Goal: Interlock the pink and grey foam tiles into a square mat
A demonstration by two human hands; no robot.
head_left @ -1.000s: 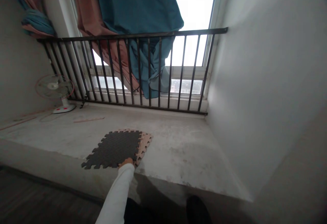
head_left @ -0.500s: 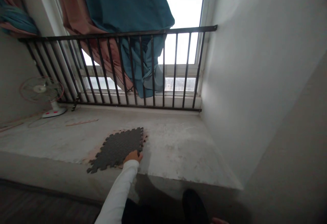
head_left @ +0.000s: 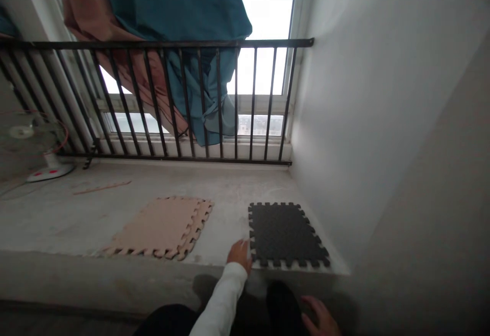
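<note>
A black interlocking foam mat (head_left: 287, 235) lies flat on the concrete ledge, close to the right wall. My left hand (head_left: 240, 255), in a white sleeve, rests at the mat's near left corner, with its fingertips at the toothed edge and nothing gripped. To the left, a beige foam mat (head_left: 161, 228) lies flat, apart from the black one, with a strip of bare concrete between them. My right hand (head_left: 320, 316) is low at the bottom right, below the ledge's front edge, its fingers spread and empty.
A black metal railing (head_left: 153, 44) crosses the back of the ledge before a window, with teal and salmon curtains (head_left: 179, 19) hanging behind it. A white fan (head_left: 42, 147) stands far left. A thin wooden strip (head_left: 102, 187) lies on the concrete. The ledge's front edge (head_left: 115, 269) drops away.
The black mat has moved right, off the beige mat, which now shows in full. My left hand has moved right with it. My right hand has risen into view, and the view has shifted.
</note>
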